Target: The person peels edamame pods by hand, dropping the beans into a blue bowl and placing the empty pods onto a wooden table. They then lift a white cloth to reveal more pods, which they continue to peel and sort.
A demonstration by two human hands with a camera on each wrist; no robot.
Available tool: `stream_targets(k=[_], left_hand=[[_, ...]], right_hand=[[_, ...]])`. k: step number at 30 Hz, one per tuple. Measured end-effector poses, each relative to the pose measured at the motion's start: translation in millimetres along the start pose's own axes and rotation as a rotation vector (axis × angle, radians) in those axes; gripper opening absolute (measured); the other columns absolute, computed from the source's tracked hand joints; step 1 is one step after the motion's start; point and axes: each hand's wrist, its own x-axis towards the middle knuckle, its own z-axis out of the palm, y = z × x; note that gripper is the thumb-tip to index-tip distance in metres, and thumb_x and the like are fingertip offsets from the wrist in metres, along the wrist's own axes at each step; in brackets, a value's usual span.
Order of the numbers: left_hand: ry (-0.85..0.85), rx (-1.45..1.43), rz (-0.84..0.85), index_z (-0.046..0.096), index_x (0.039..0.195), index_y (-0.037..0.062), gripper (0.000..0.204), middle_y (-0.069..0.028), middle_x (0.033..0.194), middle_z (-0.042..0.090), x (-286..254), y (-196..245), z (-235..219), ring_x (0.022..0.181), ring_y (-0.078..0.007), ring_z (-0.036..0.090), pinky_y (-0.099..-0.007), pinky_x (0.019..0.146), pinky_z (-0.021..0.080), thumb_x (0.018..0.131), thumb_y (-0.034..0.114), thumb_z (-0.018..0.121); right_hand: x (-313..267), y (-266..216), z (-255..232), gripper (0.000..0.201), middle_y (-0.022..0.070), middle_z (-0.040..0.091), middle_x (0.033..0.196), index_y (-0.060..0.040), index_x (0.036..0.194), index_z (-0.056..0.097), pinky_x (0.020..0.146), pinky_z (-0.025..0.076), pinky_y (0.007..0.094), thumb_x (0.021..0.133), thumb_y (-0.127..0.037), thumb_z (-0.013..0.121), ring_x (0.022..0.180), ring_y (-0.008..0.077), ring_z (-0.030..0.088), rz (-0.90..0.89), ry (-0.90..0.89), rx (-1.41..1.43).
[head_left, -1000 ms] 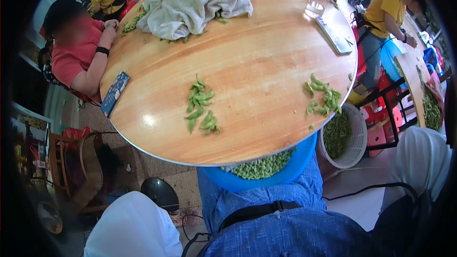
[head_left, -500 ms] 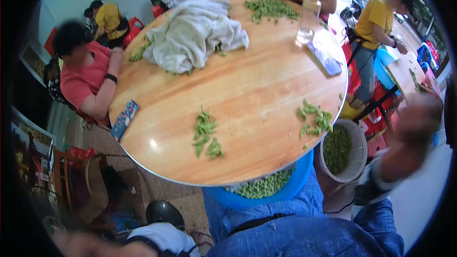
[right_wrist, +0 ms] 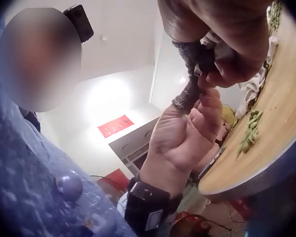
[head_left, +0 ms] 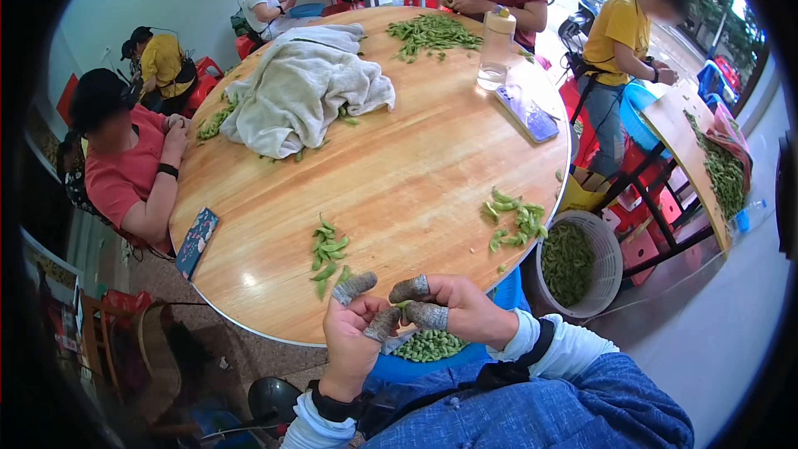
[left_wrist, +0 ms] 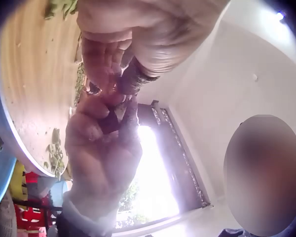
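Both hands meet above the table's near edge, with grey wraps on thumbs and index fingers. A small green pod (head_left: 404,304) lies between the fingertips. My right hand (head_left: 470,309) pinches it between wrapped thumb and finger. My left hand (head_left: 349,334) has its wrapped thumb close against the pod, its index finger raised; whether it grips the pod is hidden. In both wrist views the fingertips come together, the pod not discernible. Below them a blue basin (head_left: 509,289) holds shelled beans (head_left: 430,346). Pods lie in a left pile (head_left: 327,249) and a right pile (head_left: 517,220).
On the round table (head_left: 399,191) are a cloth (head_left: 303,87), a bottle (head_left: 496,50), a phone (head_left: 527,113), a patterned blue case (head_left: 197,243) and a far pod heap (head_left: 434,35). A white basket (head_left: 611,270) of pods stands right. Several people sit or stand around.
Both hands have come in from the sides to meet over the near table edge, now with a pod between them. The head view has shifted, showing more of the room's far side.
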Motion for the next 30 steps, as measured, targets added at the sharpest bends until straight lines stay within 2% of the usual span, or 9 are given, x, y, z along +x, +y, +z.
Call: stream_targets(k=[4, 7, 10, 13, 14, 17, 23, 26, 30], left_hand=[[-0.018, -0.039, 0.007, 0.040, 0.111, -0.0006, 0.037, -0.0103, 0.080, 0.058, 1.4, -3.3, -2.2, 0.065, -0.0135, 0.058, -0.0258, 0.057, 0.049, 0.080, 0.002, 0.059], [0.023, 0.045, -0.077, 0.050, 0.104, 0.0015, 0.024, -0.0095, 0.079, 0.059, 0.7, -0.6, -8.1, 0.063, -0.0156, 0.058, -0.0280, 0.056, 0.049, 0.084, 0.014, 0.054], [-0.038, -0.090, -0.257, 0.053, 0.100, -0.0021, 0.017, -0.0103, 0.086, 0.060, -2.8, -6.8, -12.4, 0.068, -0.0151, 0.059, -0.0273, 0.063, 0.050, 0.086, 0.008, 0.048], [-0.047, -0.414, -0.379, 0.055, 0.102, -0.0012, 0.019, -0.0110, 0.088, 0.060, -0.2, -21.6, -12.5, 0.068, -0.0162, 0.059, -0.0289, 0.064, 0.051, 0.085, 0.004, 0.048], [-0.033, -0.470, -0.386, 0.055, 0.104, 0.0011, 0.021, -0.0089, 0.089, 0.061, 1.3, -24.2, -15.6, 0.069, -0.0160, 0.059, -0.0311, 0.065, 0.052, 0.084, 0.003, 0.049], [-0.011, -0.552, -0.402, 0.055, 0.104, 0.0031, 0.021, -0.0061, 0.088, 0.061, 4.2, -17.4, -9.2, 0.068, -0.0152, 0.059, -0.0325, 0.066, 0.052, 0.085, 0.004, 0.049], [-0.077, -0.474, -0.324, 0.055, 0.104, 0.0038, 0.020, -0.0044, 0.091, 0.060, 3.3, -14.3, -8.6, 0.078, -0.0137, 0.058, -0.0274, 0.069, 0.048, 0.084, 0.007, 0.052], [-0.085, -0.458, -0.260, 0.054, 0.105, 0.0036, 0.022, -0.0054, 0.094, 0.060, 1.6, -13.3, -8.0, 0.082, -0.0144, 0.057, -0.0264, 0.070, 0.046, 0.083, 0.007, 0.054], [-0.128, -0.529, -0.241, 0.053, 0.108, 0.0043, 0.027, -0.0071, 0.099, 0.059, 0.8, -13.0, -9.2, 0.087, -0.0151, 0.056, -0.0273, 0.072, 0.045, 0.081, 0.004, 0.056]], right_hand=[[-1.5, 4.2, -7.3, 0.025, 0.0048, 0.059, 0.097, 0.0033, 0.107, 0.053, 0.077, 0.045, 0.0246, 0.086, -0.008, 0.053, 0.088, 0.0108, 0.054, -0.045, 0.048, -0.121], [-2.5, 3.2, -6.7, 0.022, 0.0090, 0.060, 0.096, 0.0020, 0.104, 0.055, 0.075, 0.045, 0.0270, 0.084, -0.008, 0.055, 0.088, 0.0162, 0.057, -0.128, 0.132, -0.234], [-0.8, -7.3, 0.1, 0.023, 0.0150, 0.060, 0.093, 0.0012, 0.099, 0.058, 0.071, 0.046, 0.0311, 0.076, -0.003, 0.059, 0.086, 0.0267, 0.058, -0.254, 0.215, -0.685], [2.6, 6.3, 3.0, 0.031, 0.0185, 0.056, 0.091, -0.0003, 0.095, 0.060, 0.069, 0.046, 0.0357, 0.064, 0.004, 0.059, 0.083, 0.0348, 0.055, -0.379, 0.112, -0.878], [2.5, 7.9, 2.4, 0.038, 0.0169, 0.055, 0.093, -0.0002, 0.093, 0.060, 0.068, 0.046, 0.0380, 0.056, 0.006, 0.057, 0.082, 0.0346, 0.054, -0.433, 0.096, -0.937], [0.7, 1.6, 1.2, 0.036, 0.0163, 0.054, 0.098, 0.0004, 0.094, 0.060, 0.069, 0.046, 0.0359, 0.059, 0.006, 0.057, 0.084, 0.0329, 0.055, -0.451, 0.042, -1.045], [-3.4, 0.1, -1.6, 0.038, 0.0160, 0.055, 0.099, 0.0011, 0.094, 0.060, 0.071, 0.046, 0.0357, 0.056, 0.008, 0.057, 0.085, 0.0325, 0.056, -0.428, 0.040, -0.984], [-3.5, -3.2, 2.4, 0.033, 0.0141, 0.056, 0.100, -0.0016, 0.093, 0.061, 0.070, 0.047, 0.0368, 0.061, -0.001, 0.065, 0.086, 0.0314, 0.055, -0.512, 0.066, -0.927], [-7.7, -4.1, 2.5, 0.038, 0.0137, 0.057, 0.104, -0.0021, 0.099, 0.059, 0.072, 0.047, 0.0369, 0.062, -0.006, 0.068, 0.088, 0.0309, 0.056, -0.518, 0.072, -0.965]])
